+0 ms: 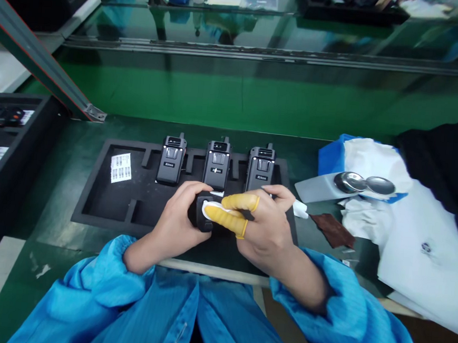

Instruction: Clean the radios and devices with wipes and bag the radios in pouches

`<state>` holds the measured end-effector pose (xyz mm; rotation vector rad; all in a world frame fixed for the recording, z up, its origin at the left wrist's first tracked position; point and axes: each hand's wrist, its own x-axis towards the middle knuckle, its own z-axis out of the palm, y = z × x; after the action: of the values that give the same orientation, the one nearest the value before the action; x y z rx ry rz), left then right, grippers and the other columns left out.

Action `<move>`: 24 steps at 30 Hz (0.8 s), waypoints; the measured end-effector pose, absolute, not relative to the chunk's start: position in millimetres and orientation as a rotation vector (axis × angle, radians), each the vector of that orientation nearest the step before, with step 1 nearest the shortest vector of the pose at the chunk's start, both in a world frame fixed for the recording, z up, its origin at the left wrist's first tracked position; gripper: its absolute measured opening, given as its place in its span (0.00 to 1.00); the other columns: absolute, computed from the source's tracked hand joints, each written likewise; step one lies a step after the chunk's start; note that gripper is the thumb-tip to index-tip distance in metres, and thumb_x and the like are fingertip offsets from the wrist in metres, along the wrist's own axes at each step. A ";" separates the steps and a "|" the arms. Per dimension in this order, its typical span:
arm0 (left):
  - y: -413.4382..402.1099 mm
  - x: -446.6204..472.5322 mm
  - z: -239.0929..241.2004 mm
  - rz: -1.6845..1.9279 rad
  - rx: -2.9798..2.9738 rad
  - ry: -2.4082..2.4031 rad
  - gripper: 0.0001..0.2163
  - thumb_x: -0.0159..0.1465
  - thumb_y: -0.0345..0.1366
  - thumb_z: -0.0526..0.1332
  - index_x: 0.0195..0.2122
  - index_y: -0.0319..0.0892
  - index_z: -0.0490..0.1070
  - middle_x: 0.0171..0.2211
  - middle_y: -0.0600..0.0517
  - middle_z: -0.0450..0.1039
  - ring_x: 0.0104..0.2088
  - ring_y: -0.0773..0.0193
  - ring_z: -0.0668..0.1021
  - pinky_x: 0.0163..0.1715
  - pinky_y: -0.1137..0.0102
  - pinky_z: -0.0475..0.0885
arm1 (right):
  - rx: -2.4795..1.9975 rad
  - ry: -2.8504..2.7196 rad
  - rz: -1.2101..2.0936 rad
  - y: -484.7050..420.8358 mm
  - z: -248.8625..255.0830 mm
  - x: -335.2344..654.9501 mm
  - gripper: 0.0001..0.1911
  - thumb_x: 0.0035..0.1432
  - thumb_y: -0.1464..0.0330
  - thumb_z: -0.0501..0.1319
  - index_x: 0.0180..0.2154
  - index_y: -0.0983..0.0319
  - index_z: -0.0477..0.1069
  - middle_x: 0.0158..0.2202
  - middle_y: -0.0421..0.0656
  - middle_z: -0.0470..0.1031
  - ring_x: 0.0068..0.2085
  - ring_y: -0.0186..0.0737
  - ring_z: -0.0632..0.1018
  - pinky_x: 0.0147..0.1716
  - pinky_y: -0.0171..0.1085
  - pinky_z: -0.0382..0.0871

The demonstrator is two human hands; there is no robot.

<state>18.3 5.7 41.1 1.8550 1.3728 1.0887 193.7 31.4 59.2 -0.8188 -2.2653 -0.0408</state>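
Note:
My left hand (175, 220) is closed around a black handheld radio (200, 219), held with one end towards me above the front of the black foam tray (102, 198). My right hand (268, 225) wears yellow finger cots on two fingers. Between those fingers is a white wiping cloth (226, 208), pressed against the radio's near end. Behind my hands, a left radio (171, 161), a middle radio (216, 168) and a right radio (261, 169) lie in the tray, backs up, marked "Riton". A printed label sheet (121, 168) sits in the tray's left part.
To the right are a blue box (331, 153) with white cloths, a translucent bottle (317, 188) with a metal lid, a brown cloth (332, 230) and white sheets (412, 260). Another foam tray (10, 175) stands left. A metal post (43, 54) slants nearby; co-workers sit beyond the partition.

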 end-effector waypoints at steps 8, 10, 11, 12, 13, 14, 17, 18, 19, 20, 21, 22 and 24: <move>0.4 14.0 49.9 1.081 1.837 1.445 0.22 0.47 0.25 0.62 0.45 0.43 0.65 0.45 0.48 0.71 0.47 0.58 0.76 0.48 0.63 0.71 | -1.011 -2.130 -0.136 32.3 26.6 213.1 0.17 0.48 0.82 0.52 0.31 0.59 0.73 0.31 0.40 0.72 0.32 0.34 0.70 0.41 0.42 0.56; 0.2 4.0 61.8 1.078 1.838 1.483 0.23 0.48 0.28 0.64 0.47 0.43 0.65 0.45 0.48 0.73 0.46 0.58 0.76 0.47 0.64 0.72 | -1.049 -2.118 -0.156 30.2 14.9 219.4 0.14 0.48 0.82 0.53 0.28 0.60 0.72 0.30 0.41 0.71 0.32 0.35 0.70 0.40 0.42 0.57; 2.8 -3.6 69.2 1.078 1.824 1.532 0.24 0.49 0.30 0.65 0.49 0.42 0.65 0.44 0.48 0.74 0.45 0.58 0.77 0.47 0.64 0.72 | -1.061 -2.114 -0.169 29.1 8.9 222.1 0.13 0.48 0.81 0.53 0.26 0.60 0.70 0.29 0.41 0.70 0.31 0.35 0.70 0.39 0.41 0.58; 7.9 -12.9 77.0 1.078 1.801 1.611 0.26 0.49 0.33 0.66 0.51 0.42 0.64 0.43 0.48 0.75 0.43 0.58 0.78 0.45 0.64 0.73 | -1.070 -2.110 -0.182 27.9 3.1 224.4 0.12 0.49 0.81 0.53 0.24 0.61 0.69 0.28 0.41 0.69 0.30 0.35 0.69 0.38 0.41 0.58; 15.5 -23.6 84.4 1.060 1.779 1.720 0.29 0.49 0.37 0.66 0.53 0.41 0.63 0.42 0.49 0.75 0.41 0.58 0.78 0.44 0.64 0.73 | -1.080 -2.106 -0.193 26.7 -2.3 226.3 0.12 0.49 0.81 0.53 0.24 0.61 0.69 0.27 0.41 0.68 0.29 0.35 0.69 0.37 0.40 0.58; 25.4 -35.3 90.7 1.027 1.753 1.857 0.30 0.50 0.41 0.66 0.54 0.40 0.62 0.41 0.49 0.76 0.39 0.57 0.79 0.42 0.64 0.74 | -1.089 -2.100 -0.203 25.7 -7.2 227.7 0.12 0.49 0.80 0.53 0.23 0.61 0.68 0.27 0.41 0.68 0.29 0.35 0.68 0.36 0.40 0.59; 63.5 -70.2 97.3 0.621 1.787 2.321 0.27 0.51 0.49 0.64 0.48 0.38 0.67 0.36 0.47 0.76 0.39 0.51 0.78 0.41 0.61 0.73 | -1.107 -2.065 -0.234 23.7 -16.6 229.9 0.11 0.49 0.80 0.53 0.24 0.61 0.69 0.26 0.41 0.66 0.28 0.36 0.68 0.35 0.40 0.59; 76.0 -79.9 95.1 0.454 1.747 2.451 0.25 0.53 0.50 0.63 0.46 0.37 0.69 0.37 0.44 0.76 0.40 0.48 0.78 0.41 0.59 0.73 | -1.109 -2.060 -0.240 23.4 -18.1 230.3 0.11 0.49 0.79 0.53 0.24 0.61 0.69 0.26 0.41 0.67 0.29 0.36 0.68 0.36 0.40 0.60; 86.8 -87.9 91.3 0.305 1.696 2.547 0.25 0.53 0.50 0.63 0.45 0.35 0.69 0.37 0.41 0.76 0.41 0.44 0.78 0.41 0.57 0.72 | -1.108 -2.062 -0.243 23.1 -18.8 230.5 0.10 0.50 0.79 0.53 0.24 0.61 0.69 0.26 0.41 0.67 0.29 0.37 0.68 0.36 0.41 0.60; 95.5 -93.9 86.6 0.181 1.671 2.593 0.26 0.54 0.50 0.63 0.45 0.33 0.69 0.39 0.38 0.75 0.43 0.42 0.77 0.41 0.56 0.72 | -1.106 -2.064 -0.244 22.9 -19.2 230.6 0.10 0.50 0.79 0.54 0.24 0.61 0.69 0.26 0.42 0.67 0.29 0.37 0.69 0.37 0.41 0.60; 101.4 -98.0 81.6 0.088 1.653 2.612 0.27 0.54 0.50 0.63 0.46 0.31 0.68 0.41 0.35 0.74 0.44 0.40 0.77 0.42 0.55 0.72 | -1.105 -2.066 -0.242 22.7 -19.2 230.6 0.10 0.51 0.79 0.54 0.24 0.61 0.69 0.26 0.42 0.68 0.29 0.37 0.69 0.37 0.41 0.60; 104.6 -100.1 77.1 0.024 1.649 2.616 0.27 0.55 0.50 0.62 0.46 0.30 0.68 0.43 0.33 0.73 0.44 0.39 0.76 0.42 0.54 0.72 | -1.109 -2.065 -0.239 22.6 -19.2 230.5 0.10 0.51 0.78 0.54 0.24 0.61 0.69 0.26 0.42 0.68 0.29 0.37 0.69 0.37 0.41 0.60; 103.6 -98.4 70.5 -0.020 1.687 2.628 0.28 0.57 0.50 0.61 0.48 0.29 0.67 0.48 0.30 0.69 0.46 0.37 0.75 0.43 0.53 0.71 | -1.125 -2.054 -0.228 22.2 -19.1 230.1 0.10 0.52 0.78 0.55 0.24 0.61 0.70 0.26 0.41 0.69 0.30 0.37 0.69 0.38 0.42 0.60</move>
<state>-98.4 103.6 70.5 1.6866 2.6278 -0.0197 230.1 22.2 -19.1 -1.1245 -2.0542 -0.2279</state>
